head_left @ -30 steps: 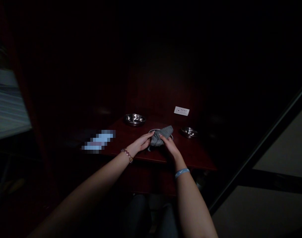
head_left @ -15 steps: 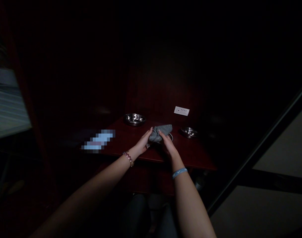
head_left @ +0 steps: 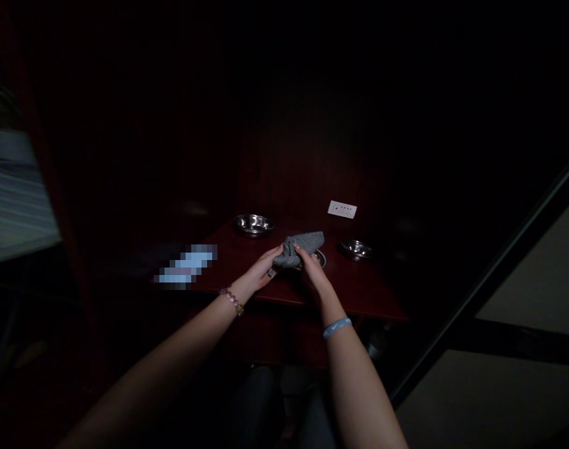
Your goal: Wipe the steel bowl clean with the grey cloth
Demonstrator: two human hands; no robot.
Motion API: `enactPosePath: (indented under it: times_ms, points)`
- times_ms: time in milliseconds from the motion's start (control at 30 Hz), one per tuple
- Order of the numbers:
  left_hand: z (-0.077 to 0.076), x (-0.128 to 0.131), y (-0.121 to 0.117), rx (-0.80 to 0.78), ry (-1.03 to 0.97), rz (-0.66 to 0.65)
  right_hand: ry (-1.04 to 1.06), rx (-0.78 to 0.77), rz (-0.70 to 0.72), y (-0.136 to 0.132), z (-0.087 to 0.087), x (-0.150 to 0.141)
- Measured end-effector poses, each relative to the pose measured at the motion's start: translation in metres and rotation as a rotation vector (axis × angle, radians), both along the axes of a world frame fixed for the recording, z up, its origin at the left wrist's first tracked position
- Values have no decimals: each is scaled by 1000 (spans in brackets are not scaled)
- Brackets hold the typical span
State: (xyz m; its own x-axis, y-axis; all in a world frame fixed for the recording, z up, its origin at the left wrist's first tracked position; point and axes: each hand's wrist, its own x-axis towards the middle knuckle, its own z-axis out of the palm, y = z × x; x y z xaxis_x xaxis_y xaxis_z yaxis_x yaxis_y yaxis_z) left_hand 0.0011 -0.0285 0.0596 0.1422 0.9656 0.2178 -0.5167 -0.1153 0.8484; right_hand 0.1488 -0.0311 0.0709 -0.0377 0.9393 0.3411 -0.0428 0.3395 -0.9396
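Note:
A grey cloth [head_left: 307, 242] is bunched between my two hands above the dark red table [head_left: 354, 293]. My left hand [head_left: 262, 269], with a beaded bracelet at the wrist, is closed on the cloth's left end. My right hand [head_left: 312, 267], with a blue wristband below it, grips the cloth from the right, thumb on top. Under the cloth and right hand, the rim of a metal bowl [head_left: 322, 257] shows; the rest of it is hidden. Whether my hands touch this bowl I cannot tell.
A larger shiny metal bowl [head_left: 253, 226] stands at the back left of the table, and a smaller metal bowl [head_left: 356, 249] at the right. A white socket plate [head_left: 343, 209] is on the back wall. A blurred-out bright object [head_left: 186, 267] lies at the left edge.
My left hand has moved a little left and down, pulling the cloth's left end with it. The right hand has shifted slightly left. The other bowls stay put.

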Motion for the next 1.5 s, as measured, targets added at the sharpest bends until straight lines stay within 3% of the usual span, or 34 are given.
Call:
enactPosePath:
  times_ms: [100, 167, 533, 833, 1100, 1167, 1367, 1500]
  points:
    - [-1, 4, 3, -48, -55, -29, 135, -153, 78, 1, -2, -2]
    - [1, 7, 0, -65, -89, -39, 168, -170, 80, 3, -2, -3]
    - [-5, -4, -22, -4, -12, -10, 246, 44, 31, 6, 2, -2]
    - [-4, -4, -21, 62, -30, 197, 202, 0, 12, 2, 4, -7]
    - [7, -8, -19, 253, 189, 427, 199, -23, 42, 0, 5, -7]
    - [8, -10, -17, 245, 149, 415, 225, -27, 61, 0, 6, -8]
    - [8, -15, -18, 195, 10, 189, 300, -40, 184, -2, 9, -8]
    - [7, -10, -19, 241, 58, 192, 305, -81, 212, -5, 7, -12]
